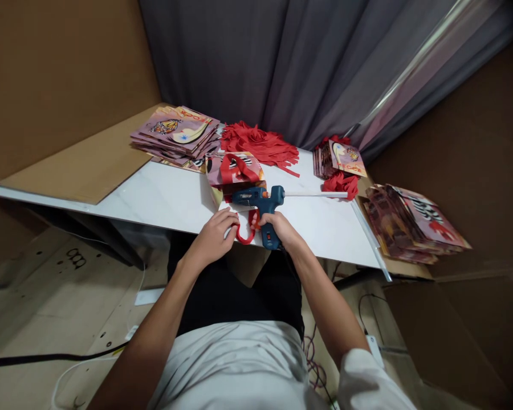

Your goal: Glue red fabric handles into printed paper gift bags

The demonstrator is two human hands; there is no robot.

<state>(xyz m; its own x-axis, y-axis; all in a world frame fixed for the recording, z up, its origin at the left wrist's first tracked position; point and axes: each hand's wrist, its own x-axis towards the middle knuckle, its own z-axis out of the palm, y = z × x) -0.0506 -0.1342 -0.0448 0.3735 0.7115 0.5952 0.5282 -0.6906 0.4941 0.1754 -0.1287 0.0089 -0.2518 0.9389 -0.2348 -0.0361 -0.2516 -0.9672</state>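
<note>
Head view, frame centre: right hand (282, 226) grip closed on rigid glue gun (263, 208) handle; left hand (216, 233) pinches limp, light red ribbon (243, 236) on surface (162, 196).

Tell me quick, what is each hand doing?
Left hand: fingers closed, pinching the red ribbon loop.
Right hand: closed around the blue glue gun.
</note>
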